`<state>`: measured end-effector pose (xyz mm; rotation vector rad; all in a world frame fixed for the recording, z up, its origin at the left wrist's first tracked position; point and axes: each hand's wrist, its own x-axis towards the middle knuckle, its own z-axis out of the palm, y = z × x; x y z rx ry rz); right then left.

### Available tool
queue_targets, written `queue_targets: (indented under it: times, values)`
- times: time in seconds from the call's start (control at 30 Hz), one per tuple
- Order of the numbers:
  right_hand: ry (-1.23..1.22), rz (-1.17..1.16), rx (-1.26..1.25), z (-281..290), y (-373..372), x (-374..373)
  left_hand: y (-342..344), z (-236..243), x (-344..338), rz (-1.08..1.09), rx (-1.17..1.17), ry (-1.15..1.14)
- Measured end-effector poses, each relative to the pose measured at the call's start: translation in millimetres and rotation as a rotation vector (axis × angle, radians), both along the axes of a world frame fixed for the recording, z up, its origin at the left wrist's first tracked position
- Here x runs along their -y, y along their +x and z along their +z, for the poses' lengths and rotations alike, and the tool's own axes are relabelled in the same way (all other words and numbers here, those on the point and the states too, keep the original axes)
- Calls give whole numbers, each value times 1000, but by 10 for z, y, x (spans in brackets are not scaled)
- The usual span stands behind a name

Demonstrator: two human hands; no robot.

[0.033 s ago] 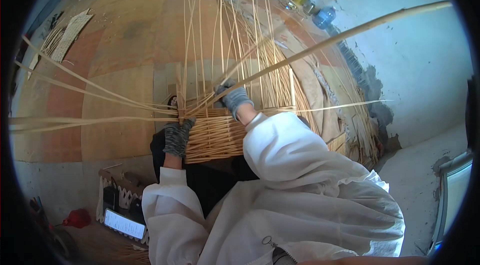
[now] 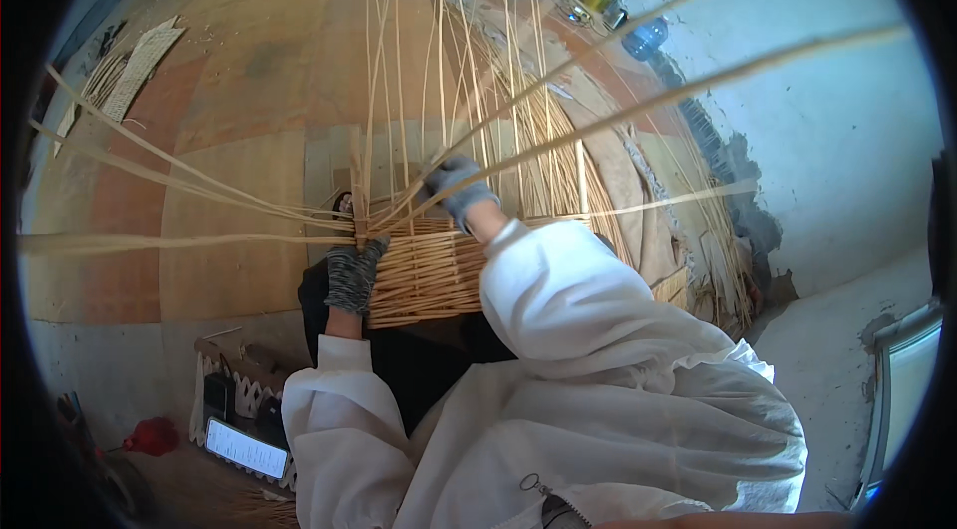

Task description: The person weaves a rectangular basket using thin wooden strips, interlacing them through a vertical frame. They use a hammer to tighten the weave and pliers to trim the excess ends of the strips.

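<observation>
A partly woven wicker basket (image 2: 429, 275) rests against my lap, its woven side toward me and tall upright rods (image 2: 444, 60) standing beyond it. My left hand (image 2: 353, 278), in a dark grey knit glove, is closed on the basket's left corner, beside a thick corner stake (image 2: 361, 195). My right hand (image 2: 461, 192), gloved in grey, is closed around wicker rods (image 2: 688, 90) just above the woven edge. Two long rods slant from there to the upper right, blurred by motion. The right fingertips are partly hidden by rods.
Several loose rods (image 2: 179, 242) stick out to the left over the floor boards (image 2: 239, 190). A bundle of rods (image 2: 558, 155) lies beyond the basket near the wall (image 2: 837, 150). A phone (image 2: 247, 447) lies in a white-edged basket (image 2: 199, 399) at lower left. A blue water bottle (image 2: 646, 36) stands far right.
The long rods at my right hand have swung, now spread apart toward the upper right. My right hand has shifted slightly to the left; my left hand stays at the corner.
</observation>
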<state>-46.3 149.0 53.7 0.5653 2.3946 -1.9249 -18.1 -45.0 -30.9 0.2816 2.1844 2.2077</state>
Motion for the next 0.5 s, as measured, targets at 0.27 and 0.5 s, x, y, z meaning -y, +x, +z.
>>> queue_targets:
  times: [0.27, 0.5]
  values:
    - [1240, 80, -680, 180, -379, 258, 289, 332, 93, 75, -232, -380]
    - [-673, -121, -83, 444, 1403, -375, 713, 971, -147, 95, -435, -524]
